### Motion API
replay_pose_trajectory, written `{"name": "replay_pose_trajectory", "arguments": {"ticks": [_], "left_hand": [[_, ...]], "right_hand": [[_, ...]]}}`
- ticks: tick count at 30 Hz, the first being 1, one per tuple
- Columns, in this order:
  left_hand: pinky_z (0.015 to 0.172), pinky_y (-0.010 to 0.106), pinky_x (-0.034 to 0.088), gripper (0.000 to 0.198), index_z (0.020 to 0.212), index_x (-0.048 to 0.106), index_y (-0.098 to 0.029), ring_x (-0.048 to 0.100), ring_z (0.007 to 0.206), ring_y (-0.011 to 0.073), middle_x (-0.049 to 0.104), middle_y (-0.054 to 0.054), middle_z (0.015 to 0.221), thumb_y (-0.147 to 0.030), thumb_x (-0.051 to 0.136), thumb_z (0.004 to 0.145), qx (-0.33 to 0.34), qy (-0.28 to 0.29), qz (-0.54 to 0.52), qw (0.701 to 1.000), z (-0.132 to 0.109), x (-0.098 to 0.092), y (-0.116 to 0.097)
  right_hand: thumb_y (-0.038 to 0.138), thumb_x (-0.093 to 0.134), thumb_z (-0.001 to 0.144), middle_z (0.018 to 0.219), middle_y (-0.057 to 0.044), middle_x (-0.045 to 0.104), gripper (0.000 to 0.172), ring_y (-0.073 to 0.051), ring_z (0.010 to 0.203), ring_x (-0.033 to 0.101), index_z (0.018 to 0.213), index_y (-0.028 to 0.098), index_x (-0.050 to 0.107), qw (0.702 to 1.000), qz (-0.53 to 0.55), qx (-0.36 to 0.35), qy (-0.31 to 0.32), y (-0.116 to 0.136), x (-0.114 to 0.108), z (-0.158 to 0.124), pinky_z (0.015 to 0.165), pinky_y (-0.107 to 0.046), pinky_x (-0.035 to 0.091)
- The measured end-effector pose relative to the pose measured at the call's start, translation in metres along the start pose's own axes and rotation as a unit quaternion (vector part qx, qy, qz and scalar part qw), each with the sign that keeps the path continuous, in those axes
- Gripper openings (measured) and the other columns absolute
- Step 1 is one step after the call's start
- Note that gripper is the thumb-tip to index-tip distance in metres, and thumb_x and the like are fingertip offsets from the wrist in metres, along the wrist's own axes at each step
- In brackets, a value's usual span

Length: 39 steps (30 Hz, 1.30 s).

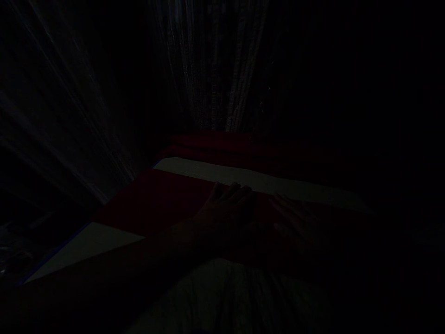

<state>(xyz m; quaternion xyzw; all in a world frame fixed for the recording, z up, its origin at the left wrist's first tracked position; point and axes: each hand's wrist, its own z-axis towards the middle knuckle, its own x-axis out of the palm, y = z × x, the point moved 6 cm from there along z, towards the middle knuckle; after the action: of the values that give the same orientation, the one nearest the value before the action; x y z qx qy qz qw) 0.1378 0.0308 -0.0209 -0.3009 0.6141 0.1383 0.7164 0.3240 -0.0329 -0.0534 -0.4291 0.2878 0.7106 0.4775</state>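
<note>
The picture I get is very dark, so I can make out only the broad shapes. My left hand (225,206) lies flat, palm down, fingers stretched out and pointing to the far side, on a dark red cloth (156,199) spread across a pale worktop (243,177). It grips nothing; the fingers are released and simply press on the fabric. My right hand (295,218) rests just beside it to the right, also flat on the red cloth as far as I can tell, though it is dim and its fingers are hard to separate from the fabric.

The red cloth runs as a wide band from the near left to the right, with the pale worktop showing as a strip beyond my fingertips and as a wedge at the near left (86,241). Farther off, another pile of red cloth (222,144) lies at the far edge of the worktop, in what looks like 2 layers. Behind it hangs a pale, pleated curtain or sheet (215,69), catching a little light. The right part of the scene is too black to read.
</note>
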Motion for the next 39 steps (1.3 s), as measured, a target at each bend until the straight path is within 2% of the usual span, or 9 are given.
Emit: {"name": "replay_pose_trajectory", "arguments": {"ticks": [3, 7, 13, 19, 21, 28, 32, 37, 39], "left_hand": [[0.127, 0.069, 0.008, 0.083, 0.163, 0.025, -0.02, 0.008, 0.159, 0.0331, 0.015, 0.006, 0.17, -0.073, 0.036, 0.1, 0.006, -0.023, 0.007, 1.0, -0.0009, 0.0001, 0.0006], [0.127, 0.069, 0.008, 0.083, 0.162, 0.026, -0.017, 0.01, 0.159, 0.0326, 0.015, 0.008, 0.17, -0.072, 0.032, 0.101, 0.002, 0.001, 0.003, 1.0, -0.0008, 0.0027, 0.0011], [0.126, 0.069, 0.009, 0.084, 0.162, 0.027, -0.018, 0.008, 0.159, 0.0333, 0.015, 0.008, 0.17, -0.074, 0.033, 0.099, -0.003, 0.006, 0.002, 1.0, -0.0003, 0.0013, 0.0002], [0.126, 0.069, 0.01, 0.082, 0.162, 0.027, -0.018, 0.011, 0.159, 0.0336, 0.018, 0.007, 0.17, -0.072, 0.031, 0.101, 0.012, -0.003, 0.008, 1.0, -0.0008, -0.0004, -0.0016], [0.126, 0.069, 0.011, 0.082, 0.161, 0.028, -0.017, 0.012, 0.158, 0.0342, 0.018, 0.008, 0.169, -0.072, 0.033, 0.101, 0.007, 0.004, 0.01, 1.0, -0.0009, 0.0006, -0.0007], [0.126, 0.069, 0.008, 0.081, 0.162, 0.027, -0.02, 0.01, 0.159, 0.0338, 0.016, 0.007, 0.17, -0.071, 0.039, 0.1, 0.006, 0.008, 0.005, 1.0, -0.0004, 0.0009, -0.0015], [0.127, 0.068, 0.009, 0.082, 0.162, 0.027, -0.019, 0.009, 0.159, 0.0337, 0.016, 0.007, 0.17, -0.071, 0.039, 0.1, -0.004, 0.024, 0.003, 1.0, -0.0004, 0.0005, -0.0021], [0.126, 0.069, 0.01, 0.084, 0.162, 0.027, -0.018, 0.012, 0.158, 0.0337, 0.018, 0.007, 0.17, -0.073, 0.035, 0.1, 0.002, 0.003, -0.002, 1.0, 0.0006, 0.0024, 0.0013], [0.126, 0.07, 0.009, 0.084, 0.162, 0.027, -0.018, 0.012, 0.158, 0.035, 0.017, 0.008, 0.17, -0.073, 0.035, 0.1, 0.005, -0.001, 0.003, 1.0, 0.0002, 0.0047, 0.0018]], "right_hand": [[0.046, 0.027, 0.111, 0.16, -0.004, 0.035, 0.052, -0.025, 0.147, 0.04, 0.161, 0.033, 0.019, 1.0, 0.001, -0.003, 0.011, -0.0001, 0.0023, -0.0008, 0.109, -0.069, 0.044], [0.048, 0.028, 0.111, 0.162, -0.003, 0.03, 0.053, -0.025, 0.148, 0.037, 0.161, 0.035, 0.019, 1.0, -0.003, 0.016, 0.003, -0.0007, 0.0002, -0.0015, 0.111, -0.069, 0.042], [0.048, 0.026, 0.111, 0.159, -0.001, 0.036, 0.05, -0.025, 0.146, 0.04, 0.158, 0.032, 0.024, 0.999, 0.006, 0.024, 0.02, -0.0029, 0.0031, -0.0018, 0.11, -0.071, 0.042], [0.051, 0.028, 0.11, 0.161, 0.0, 0.033, 0.052, -0.023, 0.148, 0.037, 0.157, 0.03, 0.029, 0.999, 0.005, 0.032, 0.029, -0.004, 0.0056, -0.0028, 0.114, -0.069, 0.04], [0.051, 0.026, 0.11, 0.162, 0.0, 0.031, 0.052, -0.022, 0.15, 0.035, 0.158, 0.03, 0.027, 0.998, 0.013, 0.039, 0.039, -0.0043, 0.0067, -0.0033, 0.116, -0.069, 0.038], [0.046, 0.027, 0.111, 0.161, -0.002, 0.033, 0.051, -0.024, 0.148, 0.037, 0.161, 0.035, 0.019, 0.999, 0.019, 0.022, 0.014, -0.0017, 0.0035, -0.0035, 0.112, -0.071, 0.04], [0.048, 0.027, 0.111, 0.162, -0.003, 0.032, 0.052, -0.024, 0.149, 0.036, 0.159, 0.03, 0.025, 0.999, 0.02, 0.03, 0.013, -0.0021, 0.0029, -0.0026, 0.113, -0.07, 0.04], [0.052, 0.025, 0.11, 0.16, -0.002, 0.034, 0.054, -0.025, 0.148, 0.038, 0.157, 0.027, 0.033, 0.999, 0.017, 0.034, 0.026, -0.0036, 0.0026, -0.001, 0.111, -0.07, 0.042], [0.052, 0.024, 0.11, 0.161, -0.002, 0.032, 0.055, -0.023, 0.15, 0.035, 0.158, 0.026, 0.033, 0.998, 0.022, 0.041, 0.04, -0.0038, 0.0045, -0.0016, 0.115, -0.068, 0.039]]}}
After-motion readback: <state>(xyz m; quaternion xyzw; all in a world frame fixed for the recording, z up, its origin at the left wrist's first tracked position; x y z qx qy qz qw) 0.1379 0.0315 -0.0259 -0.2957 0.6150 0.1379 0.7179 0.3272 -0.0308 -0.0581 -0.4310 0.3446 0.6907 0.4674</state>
